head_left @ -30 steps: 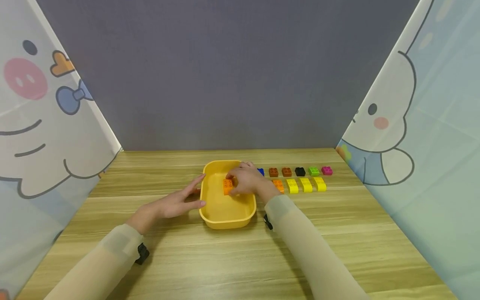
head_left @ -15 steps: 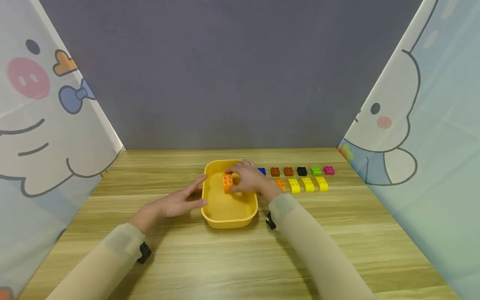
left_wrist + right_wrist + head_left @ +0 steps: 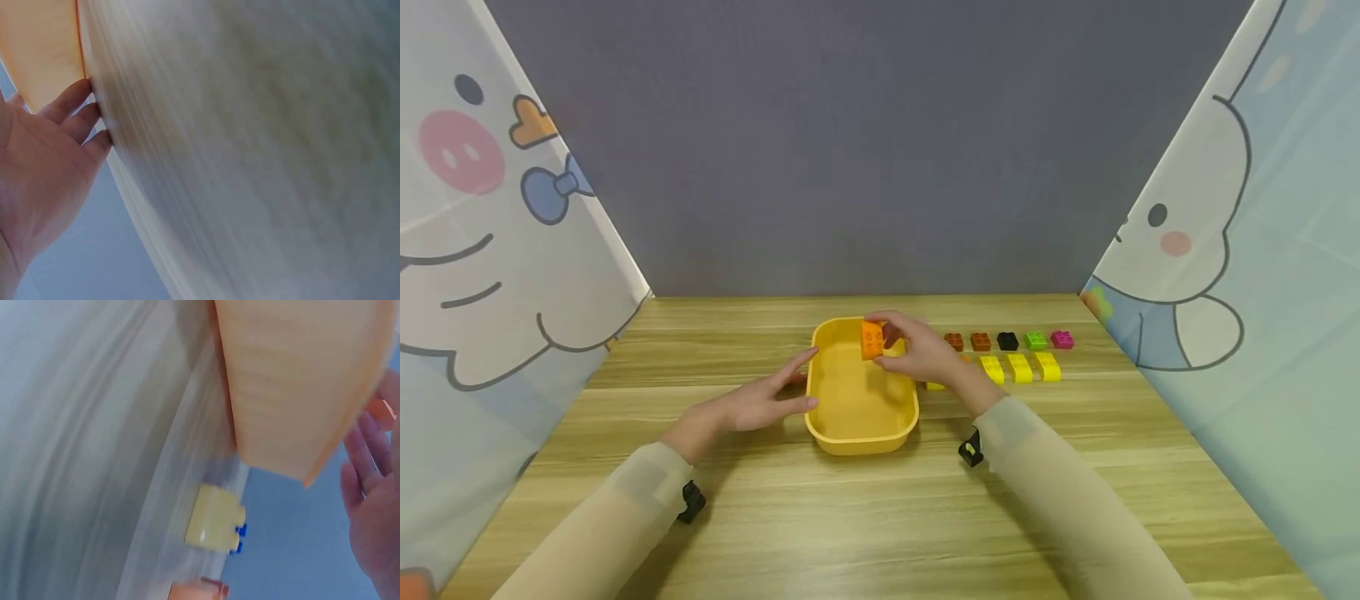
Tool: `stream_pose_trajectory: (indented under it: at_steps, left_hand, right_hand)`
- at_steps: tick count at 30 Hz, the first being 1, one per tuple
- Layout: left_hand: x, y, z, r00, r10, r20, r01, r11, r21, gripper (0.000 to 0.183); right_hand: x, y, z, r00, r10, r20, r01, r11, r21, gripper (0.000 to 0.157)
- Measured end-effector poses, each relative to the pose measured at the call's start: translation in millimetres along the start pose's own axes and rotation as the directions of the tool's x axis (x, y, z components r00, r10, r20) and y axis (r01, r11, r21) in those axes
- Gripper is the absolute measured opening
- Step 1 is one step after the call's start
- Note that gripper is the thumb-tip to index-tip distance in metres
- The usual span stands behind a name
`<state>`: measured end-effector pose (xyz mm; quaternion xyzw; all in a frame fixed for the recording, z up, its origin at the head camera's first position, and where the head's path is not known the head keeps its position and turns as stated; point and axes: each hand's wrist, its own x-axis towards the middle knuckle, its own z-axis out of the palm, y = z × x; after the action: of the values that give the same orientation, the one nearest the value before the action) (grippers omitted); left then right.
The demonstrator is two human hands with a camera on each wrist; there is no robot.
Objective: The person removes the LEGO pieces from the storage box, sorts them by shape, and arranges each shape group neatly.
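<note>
In the head view, my right hand (image 3: 925, 354) pinches an orange toy building brick (image 3: 872, 340) between thumb and fingers. The brick is held over the back right part of a yellow plastic tub (image 3: 862, 446), its studs facing the camera. My left hand (image 3: 754, 406) is at the tub's left side, fingers extended and spread along the wall. The left wrist view shows that hand's fingertips (image 3: 97, 144) low against the tub wall (image 3: 44, 44). In the right wrist view, the tub wall (image 3: 300, 375) stands beside my hand, and a bit of the orange brick (image 3: 380, 412) shows.
Right of the tub, a back row has brown bricks (image 3: 981, 342), a black one (image 3: 1007, 341), a green one (image 3: 1035, 340) and a magenta one (image 3: 1062, 339). Yellow curved bricks (image 3: 1019, 367) form a nearer row; my right hand and wrist partly cover others. A grey panel (image 3: 865, 150) stands behind.
My right hand has lifted the orange brick from inside the tub, up and slightly right, tilting it on the way. My left hand keeps its place at the tub.
</note>
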<state>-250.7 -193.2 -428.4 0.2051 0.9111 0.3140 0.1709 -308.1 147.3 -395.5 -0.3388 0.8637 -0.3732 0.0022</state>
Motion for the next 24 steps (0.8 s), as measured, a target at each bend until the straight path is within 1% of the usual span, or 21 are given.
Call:
stream_pose_trajectory:
  at_steps: [4, 8, 10, 13, 17, 21, 24]
  left_hand:
    - [-0.5, 0.3, -0.3, 1.0, 0.008, 0.0, -0.008, 1.0, -0.007, 0.092]
    - [-0.4, 0.4, 0.0, 1.0, 0.016, 0.0, -0.016, 1.0, -0.012, 0.092]
    - [-0.6, 0.4, -0.1, 1.0, 0.019, -0.001, -0.019, 1.0, -0.016, 0.092]
    - [-1.1, 0.3, -0.2, 1.0, 0.017, -0.004, -0.017, 1.0, -0.02, 0.092]
    - [-1.4, 0.2, 0.0, 1.0, 0.016, -0.009, -0.017, 1.0, -0.018, 0.092]
    - [-0.9, 0.7, 0.2, 1.0, 0.014, -0.006, -0.014, 1.0, -0.015, 0.092]
    - [-0.4, 1.2, 0.3, 1.0, 0.01, 0.001, -0.01, 1.0, -0.018, 0.092]
  right_hand:
    - [-20.1, 3.2, -13.4, 0.999, 0.049, 0.003, -0.048, 0.989, 0.141, 0.065]
    - [-40.9, 12.7, -26.4, 0.998, 0.066, -0.019, -0.061, 0.981, 0.186, 0.063]
    - [-50.7, 17.7, -33.4, 0.997, 0.066, -0.034, -0.058, 0.981, 0.185, 0.063]
    - [-65.6, 25.8, -44.6, 0.997, 0.062, -0.051, -0.053, 0.987, 0.152, 0.062]
    - [-86.0, 38.4, -60.0, 0.995, 0.056, -0.082, -0.049, 0.995, 0.082, 0.062]
    - [-106.0, 54.7, -75.1, 0.99, 0.063, -0.126, -0.056, 0.997, 0.06, 0.063]
    - [-121.2, 66.0, -87.6, 0.984, 0.06, -0.166, -0.047, 0.996, 0.078, 0.063]
